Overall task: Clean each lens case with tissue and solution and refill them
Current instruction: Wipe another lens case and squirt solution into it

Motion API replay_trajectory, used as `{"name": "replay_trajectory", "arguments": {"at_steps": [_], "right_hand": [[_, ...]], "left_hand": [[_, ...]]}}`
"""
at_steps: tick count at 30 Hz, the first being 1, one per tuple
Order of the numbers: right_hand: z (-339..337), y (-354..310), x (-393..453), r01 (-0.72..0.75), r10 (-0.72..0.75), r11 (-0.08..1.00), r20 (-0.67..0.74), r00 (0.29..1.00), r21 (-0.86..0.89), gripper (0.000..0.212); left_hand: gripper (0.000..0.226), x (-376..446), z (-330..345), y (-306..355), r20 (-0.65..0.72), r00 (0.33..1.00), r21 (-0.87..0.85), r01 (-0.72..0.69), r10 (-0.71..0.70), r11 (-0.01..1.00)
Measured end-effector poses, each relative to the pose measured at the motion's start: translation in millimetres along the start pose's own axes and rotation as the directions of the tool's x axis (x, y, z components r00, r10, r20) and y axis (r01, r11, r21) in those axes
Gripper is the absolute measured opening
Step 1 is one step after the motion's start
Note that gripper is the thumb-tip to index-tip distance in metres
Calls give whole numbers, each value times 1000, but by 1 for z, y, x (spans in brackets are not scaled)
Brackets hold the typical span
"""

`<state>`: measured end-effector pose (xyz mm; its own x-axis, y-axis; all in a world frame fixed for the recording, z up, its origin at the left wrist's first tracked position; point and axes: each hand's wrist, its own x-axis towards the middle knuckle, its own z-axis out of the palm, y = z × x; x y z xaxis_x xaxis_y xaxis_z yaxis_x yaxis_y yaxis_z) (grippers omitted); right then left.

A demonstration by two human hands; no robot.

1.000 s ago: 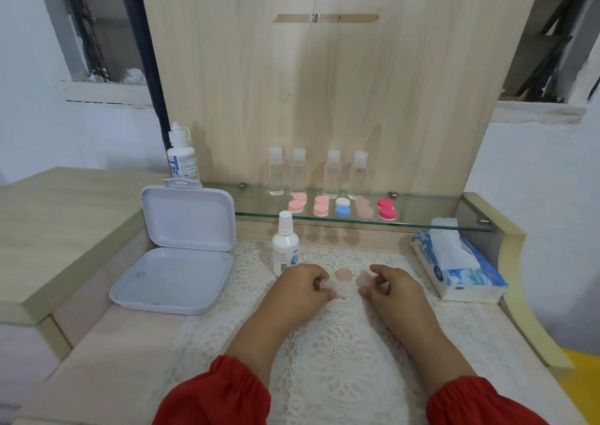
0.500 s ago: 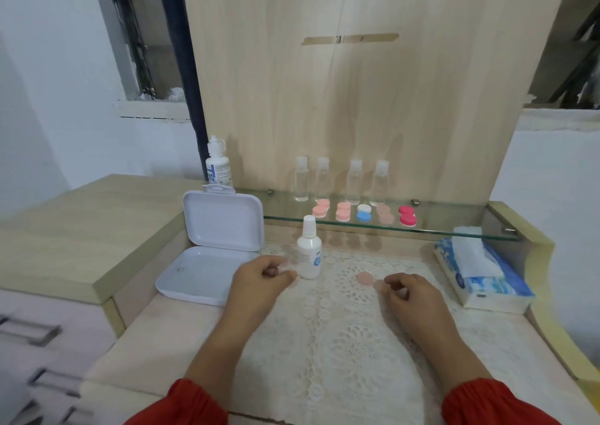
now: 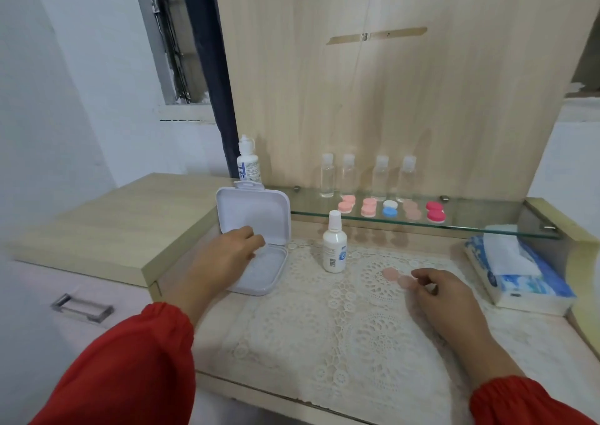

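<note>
One pale pink twin-cup lens case (image 3: 398, 278) lies flat on the cream lace cloth (image 3: 341, 320) that covers the surface, right of the middle. The right hand (image 3: 436, 290) rests beside it, its fingertips (image 3: 418, 274) curled against the case's nearer cup; whether they pinch it or only touch it cannot be told. Just left of the case stands an upright small white solution bottle with a printed label (image 3: 334, 246). Further left, the left hand (image 3: 232, 252) hangs over the tray of an open white plastic hinged box (image 3: 259, 249), fingers loosely bent; its grip looks empty, though the fingertips are blurred. The box lid stands upright behind the tray. On the glass shelf (image 3: 470, 223) at the back, five more lens cases sit in a row: two pink ones (image 3: 357, 205), a white and blue one (image 3: 389, 208), a pale pink one (image 3: 411, 209) and a deep pink one (image 3: 435, 212). Behind them stand four clear small bottles with white caps (image 3: 365, 176). A taller white bottle (image 3: 248, 163) stands at the shelf's left end. A blue and white tissue pack (image 3: 516, 268) lies at the right edge, one tissue standing out of it.
</note>
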<state>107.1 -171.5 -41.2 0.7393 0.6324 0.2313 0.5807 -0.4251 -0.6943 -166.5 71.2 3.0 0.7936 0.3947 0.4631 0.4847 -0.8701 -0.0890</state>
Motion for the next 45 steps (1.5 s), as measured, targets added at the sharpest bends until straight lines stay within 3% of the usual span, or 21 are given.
{"name": "replay_trajectory", "arguments": {"at_steps": [5, 7, 8, 10, 12, 13, 16, 20, 23, 30, 33, 36, 41, 45], "right_hand": [[-1, -1, -1, -8, 8, 1000, 10, 1000, 14, 32], [-1, -2, -2, -12, 12, 1000, 5, 1000, 24, 30], [-1, -1, -2, -13, 13, 999, -2, 1000, 33, 27], [-1, 0, -2, -15, 17, 998, -25, 1000, 63, 25], [0, 0, -3, -12, 18, 995, -64, 998, 95, 23], [0, 0, -3, -10, 19, 994, -85, 996, 109, 23], [-2, -1, -2, -23, 42, 988, -122, 992, 155, 22], [-15, -4, 0, -14, 34, 990, -139, 990, 141, 22], [-28, 1, -5, -3, 23, 992, -158, 987, 124, 22], [-42, 25, -11, 20, 6, 996, -289, 957, 88, 21], [-44, 28, -10, 39, -30, 999, -489, 872, 7, 25], [-48, 26, -11, -132, 107, 991, -638, 763, 8, 44], [-50, 39, -7, -273, 256, 960, -594, 763, 63, 71], [-48, 45, -4, -273, 278, 957, -573, 771, 98, 75]], "left_hand": [[26, -2, 8, -9, -21, 999, 8, -36, 36, 999], [24, -2, 12, -10, -58, 996, -46, 62, -65, 997], [22, -1, 12, -6, -89, 977, -131, 180, -192, 975], [20, -1, 9, 7, -110, 844, -366, 456, -525, 811], [19, 1, 4, 33, -110, 722, -583, 510, -683, 633], [19, 2, 1, 52, -99, 701, -679, 471, -706, 563], [16, 9, -3, 110, 2, 773, -830, 355, -635, 430], [18, 28, 14, 158, 196, 866, -836, 393, -461, 382], [26, 40, 31, 174, 295, 868, -782, 460, -399, 421], [39, 41, 53, 183, 357, 841, -642, 537, -407, 547], [51, 45, 51, 187, 308, 858, -626, 508, -411, 592], [44, 60, 39, 210, 219, 907, -683, 405, -359, 608], [25, 110, 30, 277, 267, 949, -756, 315, -169, 574], [45, 146, 39, 322, 387, 914, -728, 384, -122, 568]]}}
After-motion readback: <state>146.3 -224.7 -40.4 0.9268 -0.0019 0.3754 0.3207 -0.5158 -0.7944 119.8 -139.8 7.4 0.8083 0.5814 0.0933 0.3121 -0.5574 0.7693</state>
